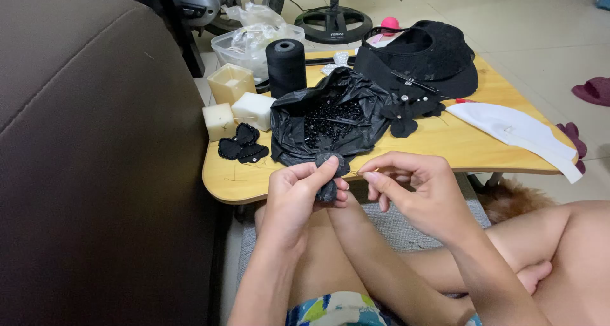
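A person sits at the near edge of a low, pale wooden table (470, 149). The left hand (293, 196) pinches a small black fabric flower (330, 176) between thumb and fingers, just off that edge. The right hand (406, 186) holds its fingertips together on a thin needle (367, 171) at the flower. This looks like mid-stitch beadwork; pulling through needs a steady grip. An open black plastic bag of beads (330, 119) lies just beyond, a black thread spool (285, 65) behind it.
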